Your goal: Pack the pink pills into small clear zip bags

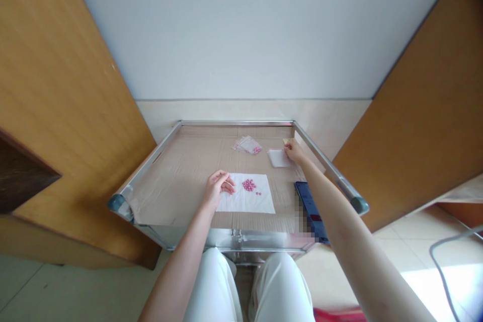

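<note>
My left hand [220,183] rests at the left edge of a white sheet of paper [237,204], palm turned inward and fingers loosely bent and apart, with nothing seen in it. On that sheet lies a small heap of pink tablets [249,185], and a couple more sit just off to its right. Farther right, my right hand [294,151] reaches to a stack of small clear bags [278,158]. Its fingers are pinched together at the stack's right edge; what is between them is hidden. Beyond the paper lie several clear bags [246,145] with pink tablets in them.
The tray-like table top [177,176] has a raised metal rail [237,123] along its back and sides. A dark phone [311,209] lies under my right forearm. A small yellowish piece [288,140] is behind my right hand. Wooden panels [68,110] flank the table.
</note>
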### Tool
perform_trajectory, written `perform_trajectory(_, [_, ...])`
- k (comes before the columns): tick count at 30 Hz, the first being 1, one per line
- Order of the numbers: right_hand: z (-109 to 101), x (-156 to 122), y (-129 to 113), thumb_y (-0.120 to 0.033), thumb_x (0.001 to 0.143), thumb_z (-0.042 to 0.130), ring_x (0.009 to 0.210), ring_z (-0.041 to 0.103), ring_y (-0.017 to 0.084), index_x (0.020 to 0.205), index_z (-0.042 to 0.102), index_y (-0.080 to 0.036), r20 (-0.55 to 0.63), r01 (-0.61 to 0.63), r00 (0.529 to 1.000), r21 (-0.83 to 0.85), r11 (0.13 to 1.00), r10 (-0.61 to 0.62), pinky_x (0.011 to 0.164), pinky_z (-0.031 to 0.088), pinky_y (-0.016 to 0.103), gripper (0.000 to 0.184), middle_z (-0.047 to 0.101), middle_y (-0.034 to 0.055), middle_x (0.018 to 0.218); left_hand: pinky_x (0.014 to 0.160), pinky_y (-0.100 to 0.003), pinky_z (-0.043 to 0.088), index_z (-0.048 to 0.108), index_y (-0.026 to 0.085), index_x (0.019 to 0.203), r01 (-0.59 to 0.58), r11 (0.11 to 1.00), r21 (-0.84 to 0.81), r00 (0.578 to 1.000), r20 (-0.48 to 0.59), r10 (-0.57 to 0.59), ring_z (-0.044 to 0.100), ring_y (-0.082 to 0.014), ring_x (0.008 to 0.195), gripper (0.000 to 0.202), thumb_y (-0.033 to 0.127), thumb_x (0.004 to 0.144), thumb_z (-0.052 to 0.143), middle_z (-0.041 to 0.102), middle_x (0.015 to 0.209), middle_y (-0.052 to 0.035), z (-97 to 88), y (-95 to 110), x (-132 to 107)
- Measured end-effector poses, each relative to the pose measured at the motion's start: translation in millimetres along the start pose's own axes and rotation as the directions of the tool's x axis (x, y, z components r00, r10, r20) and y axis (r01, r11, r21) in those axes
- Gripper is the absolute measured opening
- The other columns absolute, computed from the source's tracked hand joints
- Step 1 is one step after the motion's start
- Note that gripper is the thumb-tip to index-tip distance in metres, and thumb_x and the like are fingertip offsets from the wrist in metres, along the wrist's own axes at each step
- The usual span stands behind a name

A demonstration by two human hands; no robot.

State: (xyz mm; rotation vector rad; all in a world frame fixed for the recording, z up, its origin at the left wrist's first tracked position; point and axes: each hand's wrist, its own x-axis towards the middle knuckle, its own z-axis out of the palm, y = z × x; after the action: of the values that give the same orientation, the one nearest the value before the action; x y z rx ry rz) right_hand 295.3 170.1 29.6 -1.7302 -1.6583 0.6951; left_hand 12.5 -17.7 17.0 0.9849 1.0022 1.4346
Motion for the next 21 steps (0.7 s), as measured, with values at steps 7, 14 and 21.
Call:
perform_trajectory(7, [2,-12,-4,-0.041,0.058,0.065,0.062,0.056,0.019,0.055,0.05,-0.016,-0.035,-0.018,0.999,-0.265,0.964,0.009,0.049,0.039,0.024,0.029,0.055,0.0064,0.054,0.037,-0.023,0.042,0.046,0.015,0.07,-0.008,1.0,-0.002,1.0,-0.011,0.008,0.055,-0.0129,0.04,0.026,0.04,0.068,0.054,0.06,0.055,-0.0016,0.9,0,-1])
perform_trajectory(14, [7,-23,-17,-0.025,0.045,0.075,0.038,0.049,0.013,0.054,0.052,-0.015,0.142,-0.183,0.969,-0.13,0.974,0.201,0.034,0.036,0.02,0.027,0.044,-0.0022,0.033,0.036,-0.023,0.042,0.047,0.015,0.07,0.005,1.0,-0.002,1.0,-0.015,-0.005,0.055,-0.0129,0.04,0.026,0.04,0.066,0.054,0.06,0.055,-0.0011,1.2,1,-1])
perform_trajectory(21, [12,-33,-14,-0.011,0.05,0.066,0.037,0.049,0.013,0.048,0.053,-0.014,0.158,-0.171,0.968,-0.159,0.972,0.196,0.035,0.037,0.02,0.013,0.046,-0.0005,0.032,0.037,-0.023,0.043,0.047,0.015,0.07,-0.009,1.0,0.003,1.0,-0.02,0.009,0.055,-0.0128,0.039,0.027,0.04,0.066,0.055,0.06,0.055,-0.0018,0.2,-1,-1])
